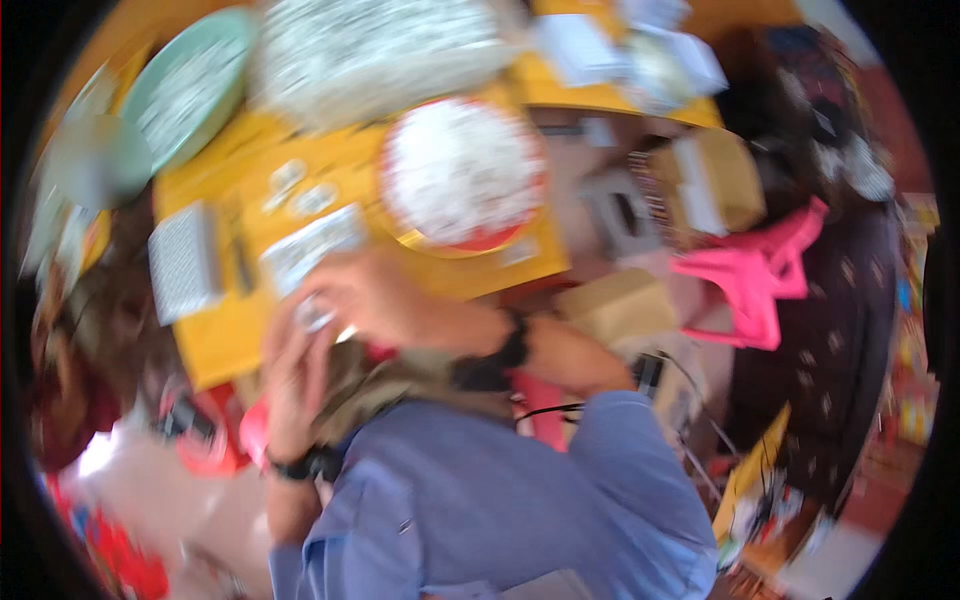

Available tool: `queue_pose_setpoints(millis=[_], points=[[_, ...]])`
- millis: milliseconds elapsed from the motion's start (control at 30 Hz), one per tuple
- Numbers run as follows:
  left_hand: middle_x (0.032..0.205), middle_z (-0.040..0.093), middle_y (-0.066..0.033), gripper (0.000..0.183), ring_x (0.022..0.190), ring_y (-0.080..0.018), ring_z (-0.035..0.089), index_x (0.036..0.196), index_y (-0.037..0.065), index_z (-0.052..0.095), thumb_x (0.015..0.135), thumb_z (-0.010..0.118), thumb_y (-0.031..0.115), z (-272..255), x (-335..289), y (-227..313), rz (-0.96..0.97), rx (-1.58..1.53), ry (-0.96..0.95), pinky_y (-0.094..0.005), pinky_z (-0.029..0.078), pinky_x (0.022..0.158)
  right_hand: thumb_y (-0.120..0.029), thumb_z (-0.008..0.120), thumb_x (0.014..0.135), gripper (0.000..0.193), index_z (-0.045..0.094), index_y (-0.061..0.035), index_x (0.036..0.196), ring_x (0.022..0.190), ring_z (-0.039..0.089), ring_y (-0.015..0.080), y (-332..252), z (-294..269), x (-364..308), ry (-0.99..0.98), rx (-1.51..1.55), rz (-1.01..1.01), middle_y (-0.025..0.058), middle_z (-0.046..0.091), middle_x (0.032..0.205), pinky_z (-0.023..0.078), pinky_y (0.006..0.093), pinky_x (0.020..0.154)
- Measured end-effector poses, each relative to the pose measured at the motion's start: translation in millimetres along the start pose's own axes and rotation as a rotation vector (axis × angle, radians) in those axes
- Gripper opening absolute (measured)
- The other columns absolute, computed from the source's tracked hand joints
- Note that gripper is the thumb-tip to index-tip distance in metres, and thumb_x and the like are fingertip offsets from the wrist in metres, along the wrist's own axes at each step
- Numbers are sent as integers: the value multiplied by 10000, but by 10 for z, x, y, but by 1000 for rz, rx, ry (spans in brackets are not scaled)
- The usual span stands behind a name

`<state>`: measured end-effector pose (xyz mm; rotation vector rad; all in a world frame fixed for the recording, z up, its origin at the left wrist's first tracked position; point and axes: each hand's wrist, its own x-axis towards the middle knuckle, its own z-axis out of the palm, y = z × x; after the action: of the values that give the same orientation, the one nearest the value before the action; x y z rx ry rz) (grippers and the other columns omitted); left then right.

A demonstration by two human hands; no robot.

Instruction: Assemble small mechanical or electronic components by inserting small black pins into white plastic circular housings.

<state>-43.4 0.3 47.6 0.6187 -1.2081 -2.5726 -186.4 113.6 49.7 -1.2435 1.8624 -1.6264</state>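
Note:
At the near edge of the yellow table, my left hand [292, 365] and my right hand [372, 295] come together. Between their fingers is a small round whitish, shiny piece [314, 314], too blurred for me to name. Both hands are closed about it. Just beyond my fingers lies a flat tray of small pale pieces [312, 243]. Several small round white pieces [300, 190] are loose on the table behind that tray. To the right, a round red-rimmed tray [541, 160] holds a heap of white bits.
The yellow table [215, 345] also carries a grey-white patterned block [184, 263], a dark thin tool [240, 250] and a large white bundle [385, 60]. A green basin [246, 50] stands far left. Right of the table are cardboard boxes [615, 305] and a pink stool [755, 265]. Another person [70, 400] sits at left.

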Motion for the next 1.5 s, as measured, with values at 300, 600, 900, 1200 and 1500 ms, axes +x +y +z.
queue_pose_setpoints(millis=[300,600,900,1200,1500], points=[[1329,560,-110,391,1233,-203,536,1330,3,509,1029,505,252,-181,-90,-206,66,-56,11,-360,427,1078,-151,681,740,194,695,-54,907,858,643,340,-122,-25,69,-166,-7,-157,145,656,882,517,425,769],[1182,654,-136,304,1085,-259,654,1261,4,578,998,572,157,-18,128,-194,-142,-346,-128,-377,536,984,-57,692,835,68,676,-8,879,646,607,207,-250,-310,100,-14,-117,76,100,637,785,480,319,591],[1176,641,-155,273,1123,-316,640,1248,-11,570,997,548,96,-73,168,-367,-370,-404,-328,-391,538,986,-12,708,831,81,698,-22,910,605,565,132,88,-389,127,267,-420,130,63,639,799,440,270,546],[1126,651,-122,291,958,-227,667,1264,-13,567,1004,546,118,-60,97,-416,-292,-470,-312,-297,551,832,-38,662,838,97,699,-74,920,703,639,305,215,-261,52,163,-823,-94,96,608,824,506,395,591],[1158,653,-121,283,993,-233,660,1253,-7,579,1007,528,122,-55,56,-364,-269,-463,-151,-322,542,906,-7,687,820,141,715,-50,952,705,644,266,134,-160,58,173,-716,-41,104,625,818,505,340,612]])
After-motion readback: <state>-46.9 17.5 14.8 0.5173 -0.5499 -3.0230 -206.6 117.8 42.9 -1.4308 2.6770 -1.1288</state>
